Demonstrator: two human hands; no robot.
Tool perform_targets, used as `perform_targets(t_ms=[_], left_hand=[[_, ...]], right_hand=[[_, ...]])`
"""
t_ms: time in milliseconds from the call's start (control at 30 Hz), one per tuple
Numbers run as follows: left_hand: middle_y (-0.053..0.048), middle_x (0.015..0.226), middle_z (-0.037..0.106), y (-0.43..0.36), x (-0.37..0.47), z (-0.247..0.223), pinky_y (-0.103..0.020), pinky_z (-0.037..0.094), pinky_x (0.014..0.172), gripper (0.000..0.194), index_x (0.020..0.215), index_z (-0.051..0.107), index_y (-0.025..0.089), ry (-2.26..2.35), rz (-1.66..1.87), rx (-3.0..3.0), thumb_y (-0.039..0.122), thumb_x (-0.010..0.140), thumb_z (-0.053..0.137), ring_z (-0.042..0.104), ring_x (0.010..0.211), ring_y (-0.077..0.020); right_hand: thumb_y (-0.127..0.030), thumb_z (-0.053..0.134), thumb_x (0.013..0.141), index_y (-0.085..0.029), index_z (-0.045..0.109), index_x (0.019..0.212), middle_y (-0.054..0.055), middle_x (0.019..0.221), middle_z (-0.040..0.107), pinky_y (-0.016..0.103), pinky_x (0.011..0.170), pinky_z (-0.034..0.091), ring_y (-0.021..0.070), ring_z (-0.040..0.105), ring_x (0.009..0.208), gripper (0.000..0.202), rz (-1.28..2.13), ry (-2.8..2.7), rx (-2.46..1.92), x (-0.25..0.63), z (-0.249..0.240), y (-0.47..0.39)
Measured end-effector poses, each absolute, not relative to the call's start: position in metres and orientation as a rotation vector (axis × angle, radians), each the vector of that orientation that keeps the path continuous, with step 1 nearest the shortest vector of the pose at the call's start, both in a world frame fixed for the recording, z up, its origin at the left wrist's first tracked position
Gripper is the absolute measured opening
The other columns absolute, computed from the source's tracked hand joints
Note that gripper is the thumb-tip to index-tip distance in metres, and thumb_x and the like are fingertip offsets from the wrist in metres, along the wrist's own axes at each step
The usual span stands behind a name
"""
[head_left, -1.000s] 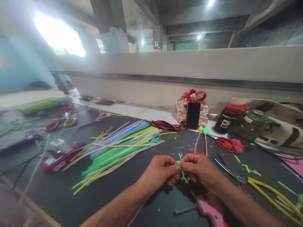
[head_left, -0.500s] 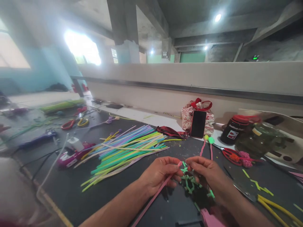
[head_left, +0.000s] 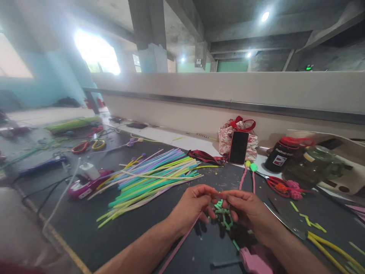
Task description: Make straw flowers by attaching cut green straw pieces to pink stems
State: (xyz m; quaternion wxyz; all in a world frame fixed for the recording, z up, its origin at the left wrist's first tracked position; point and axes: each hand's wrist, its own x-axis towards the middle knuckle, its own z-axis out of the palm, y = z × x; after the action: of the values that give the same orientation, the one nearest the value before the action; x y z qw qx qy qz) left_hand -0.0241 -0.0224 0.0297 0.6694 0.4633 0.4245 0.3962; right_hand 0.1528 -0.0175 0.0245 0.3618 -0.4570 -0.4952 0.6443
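A long pink pipe cleaner (head_left: 180, 245) runs up from the bottom edge into my left hand (head_left: 196, 205), whose thumb and fingers are closed on it. The fingertips of my right hand (head_left: 245, 209) meet the left ones at the pipe cleaner's upper end, pinched together; the end itself is mostly hidden by the fingers. Beneath both hands lie several short green cut pieces (head_left: 224, 215) on the dark table. A flat pink item (head_left: 252, 260) sits below my right wrist, partly in shadow.
A wide bundle of coloured pipe cleaners (head_left: 154, 182) lies to the left, past it a magenta power strip (head_left: 88, 186). Behind are a phone (head_left: 238, 147), a patterned bag (head_left: 252, 142), a black bottle (head_left: 281, 156) and a glass jar (head_left: 316, 165). Red scissors (head_left: 278, 186) and yellow-handled scissors (head_left: 322, 245) lie right.
My right fingertips have moved left and now meet the left ones at the pink pipe cleaner's end, which showed between the hands before. The view has shifted slightly.
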Motion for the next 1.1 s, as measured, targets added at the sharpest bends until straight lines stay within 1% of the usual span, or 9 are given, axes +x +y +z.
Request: perform_targets(t_ms=[100,233,300,467,600,700,867,1000,1100], left_hand=[[0.001,0.069,0.056,-0.023,-0.024,0.029,-0.014,0.033,0.035,0.015,0.079,0.057,0.014,0.985,0.921,1.105,0.019,0.065,0.052,0.049,0.046,-0.0057],[0.006,0.052,0.048,-0.027,-0.025,0.032,-0.014,0.026,0.034,0.017,0.077,0.057,0.014,1.032,0.907,1.167,0.024,0.064,0.06,0.039,0.04,-0.0041],[0.007,0.048,0.045,-0.028,-0.024,0.033,-0.014,0.026,0.036,0.019,0.075,0.059,0.013,1.074,0.901,1.225,0.027,0.063,0.063,0.036,0.04,-0.0037],[0.004,0.053,0.051,-0.029,-0.023,0.033,-0.016,0.032,0.044,0.014,0.07,0.062,0.013,1.156,0.874,1.394,0.025,0.064,0.061,0.044,0.047,-0.0058],[0.005,0.049,0.048,-0.029,-0.025,0.032,-0.017,0.03,0.042,0.012,0.071,0.059,0.014,1.196,0.767,1.486,0.025,0.068,0.055,0.044,0.044,-0.0073],[0.005,0.049,0.046,-0.029,-0.028,0.031,-0.017,0.028,0.04,0.016,0.072,0.056,0.015,1.105,0.725,1.493,0.031,0.072,0.052,0.042,0.042,-0.0067],[0.007,0.046,0.044,-0.026,-0.03,0.035,-0.015,0.026,0.038,0.023,0.071,0.051,0.015,1.088,0.823,1.424,0.037,0.075,0.051,0.038,0.039,-0.005],[0.007,0.045,0.043,-0.028,-0.027,0.039,-0.015,0.023,0.035,0.024,0.073,0.053,0.015,1.12,0.827,1.364,0.039,0.076,0.048,0.033,0.035,-0.0044],[0.005,0.049,0.046,-0.03,-0.024,0.037,-0.016,0.027,0.039,0.022,0.071,0.057,0.014,1.123,0.792,1.404,0.036,0.071,0.055,0.038,0.04,-0.0051]], right_hand=[[-0.034,0.067,0.069,-0.017,0.065,0.091,-0.003,0.066,0.06,0.015,0.038,0.024,0.0037,0.046,0.043,0.028,1.631,-1.292,-1.203,0.151,0.023,-0.019],[-0.032,0.068,0.068,-0.017,0.063,0.083,-0.006,0.058,0.055,0.016,0.041,0.027,0.0046,0.044,0.044,0.022,1.51,-1.379,-1.258,0.148,0.023,-0.021],[-0.031,0.067,0.067,-0.016,0.063,0.076,-0.006,0.056,0.055,0.017,0.043,0.029,0.006,0.044,0.045,0.018,1.425,-1.454,-1.287,0.146,0.024,-0.022],[-0.029,0.066,0.066,-0.015,0.059,0.061,-0.006,0.049,0.048,0.02,0.044,0.029,0.0089,0.041,0.047,0.016,1.218,-1.651,-1.347,0.144,0.024,-0.023],[-0.034,0.063,0.069,-0.015,0.058,0.062,-0.005,0.051,0.047,0.021,0.046,0.028,0.0093,0.04,0.049,0.021,1.153,-1.755,-1.351,0.144,0.022,-0.025],[-0.035,0.06,0.071,-0.015,0.057,0.064,-0.005,0.053,0.048,0.021,0.047,0.031,0.0096,0.041,0.05,0.021,1.181,-1.792,-1.323,0.144,0.025,-0.027],[-0.036,0.056,0.072,-0.015,0.055,0.065,-0.004,0.054,0.048,0.022,0.047,0.032,0.0105,0.042,0.05,0.022,1.25,-1.837,-1.302,0.146,0.033,-0.029],[-0.034,0.054,0.073,-0.015,0.055,0.065,-0.003,0.055,0.049,0.022,0.049,0.033,0.0117,0.044,0.052,0.021,1.159,-1.896,-1.34,0.146,0.033,-0.027],[-0.033,0.055,0.073,-0.016,0.055,0.063,-0.004,0.056,0.05,0.022,0.05,0.032,0.0121,0.045,0.054,0.02,1.031,-1.963,-1.355,0.145,0.031,-0.027]])
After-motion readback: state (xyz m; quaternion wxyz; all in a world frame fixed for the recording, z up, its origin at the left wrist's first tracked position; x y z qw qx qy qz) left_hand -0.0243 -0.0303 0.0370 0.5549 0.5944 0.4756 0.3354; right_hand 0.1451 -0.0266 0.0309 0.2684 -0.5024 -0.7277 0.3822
